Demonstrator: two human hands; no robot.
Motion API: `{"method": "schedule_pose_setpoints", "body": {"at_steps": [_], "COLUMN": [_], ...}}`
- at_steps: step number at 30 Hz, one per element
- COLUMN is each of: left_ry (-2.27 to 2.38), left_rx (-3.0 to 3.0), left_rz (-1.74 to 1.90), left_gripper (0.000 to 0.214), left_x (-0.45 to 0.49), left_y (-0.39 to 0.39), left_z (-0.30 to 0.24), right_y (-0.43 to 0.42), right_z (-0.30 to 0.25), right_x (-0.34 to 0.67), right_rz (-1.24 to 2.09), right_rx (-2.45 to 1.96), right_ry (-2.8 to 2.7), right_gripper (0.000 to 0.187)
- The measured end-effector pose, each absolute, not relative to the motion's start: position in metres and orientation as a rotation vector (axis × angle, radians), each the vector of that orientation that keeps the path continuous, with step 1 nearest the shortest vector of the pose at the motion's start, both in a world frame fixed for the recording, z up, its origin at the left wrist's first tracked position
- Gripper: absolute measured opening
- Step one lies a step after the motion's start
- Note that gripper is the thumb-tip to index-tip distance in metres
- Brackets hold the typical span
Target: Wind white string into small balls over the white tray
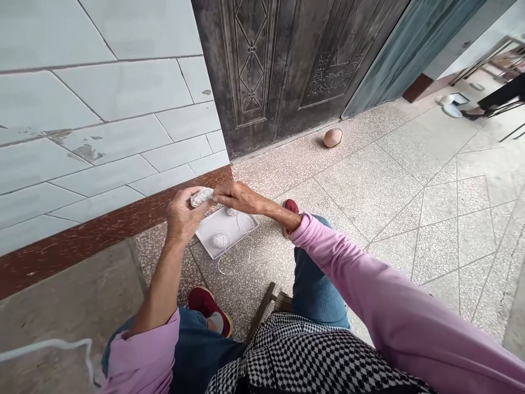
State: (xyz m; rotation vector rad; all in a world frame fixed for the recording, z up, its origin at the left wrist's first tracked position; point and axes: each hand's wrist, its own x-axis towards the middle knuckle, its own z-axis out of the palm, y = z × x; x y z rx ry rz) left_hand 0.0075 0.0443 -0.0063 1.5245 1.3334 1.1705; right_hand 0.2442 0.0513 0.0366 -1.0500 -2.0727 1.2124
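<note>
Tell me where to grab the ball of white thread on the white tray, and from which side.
Pinch the ball of white thread around its middle, coming from the near side of the white tray. It is small and round and sits on the flat tray, so fingertips should close around it. Your left hand and right hand are beyond it, at another thread ball.

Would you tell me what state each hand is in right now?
Left hand: closed, holding a yarn ball.
Right hand: fingers touch the ball; grip unclear.
</note>
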Motion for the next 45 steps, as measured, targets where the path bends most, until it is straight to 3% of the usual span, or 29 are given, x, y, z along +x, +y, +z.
{"method": "schedule_pose_setpoints", "body": {"at_steps": [6,18,24,29,34,39,45], "left_ry": [1.187,0.996,1.041,1.27,1.333,1.14,0.994], "left_rx": [1.284,0.961,0.953,1.038,1.269,1.222,1.03], "left_rz": [0.959,1.262,1.316,1.384,1.142,0.983,1.097], "left_gripper": [0.065,0.072,0.064,0.072,0.066,0.07,0.07], "left_x": [0.014,0.024,0.02,0.013,0.014,0.021,0.025], "left_y": [0.026,0.026,0.038,0.048,0.041,0.028,0.026], "left_z": [0.021,0.021,0.007,-0.004,0.002,0.014,0.019], "right_y": [0.062,0.072,0.062,0.046,0.05,0.072,0.082], "right_z": [0.043,-0.004,0.018,0.044,0.052,0.034,0.017], "right_x": [0.257,0.233,0.229,0.229,0.245,0.252,0.236], "right_rz": [1.2,1.357,1.248,1.288,1.198,1.241,1.476], "right_rx": [-1.129,-1.043,-1.129,-1.178,-1.215,-1.127,-0.98], "right_ry": [-1.815,-1.831,-1.988,-2.064,-1.935,-1.75,-1.474], "right_gripper": [0.041,0.037,0.037,0.045,0.045,0.058,0.071]}}
